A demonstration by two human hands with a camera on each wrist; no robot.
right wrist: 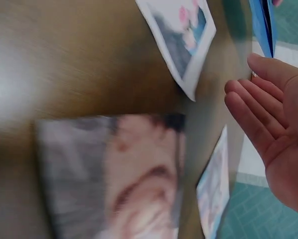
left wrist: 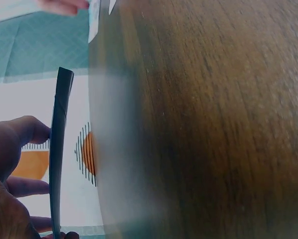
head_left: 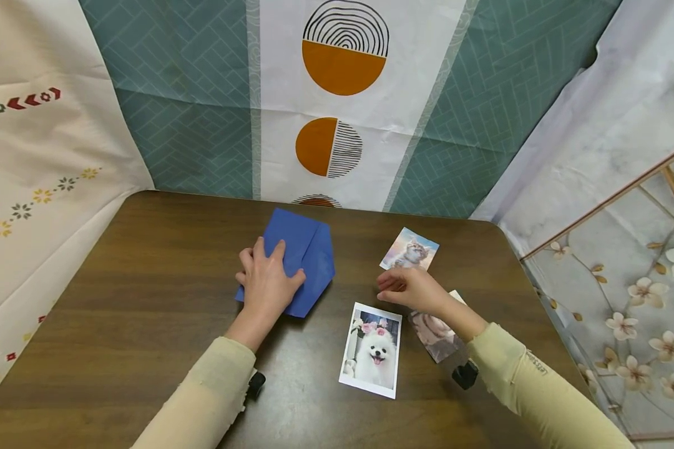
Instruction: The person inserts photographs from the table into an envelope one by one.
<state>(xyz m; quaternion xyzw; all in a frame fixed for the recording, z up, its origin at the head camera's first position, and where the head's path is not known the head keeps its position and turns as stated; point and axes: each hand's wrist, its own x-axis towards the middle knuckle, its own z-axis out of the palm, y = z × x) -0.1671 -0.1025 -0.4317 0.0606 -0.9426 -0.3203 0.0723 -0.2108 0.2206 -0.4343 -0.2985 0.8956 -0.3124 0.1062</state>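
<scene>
My left hand [head_left: 268,280] holds a blue envelope [head_left: 314,274], fingers spread over its upper face. In the left wrist view the envelope [left wrist: 60,124] shows edge-on, raised off the tabletop, with fingertips curled round its lower end. My right hand [head_left: 412,290] hovers with nothing in it, fingers loosely extended and thumb apart in the right wrist view. Beneath and around it lie three photos: a kitten photo [head_left: 407,246] beyond the fingers, a white dog photo [head_left: 376,355] to the left, and a pinkish-grey photo [head_left: 434,333] partly hidden under the wrist.
All of this is on a brown wooden table [head_left: 135,324]. A patterned teal and white cloth [head_left: 191,112] hangs behind the far edge. Cream fabric [head_left: 45,206] hangs at the left, and a floral cloth [head_left: 623,287] at the right.
</scene>
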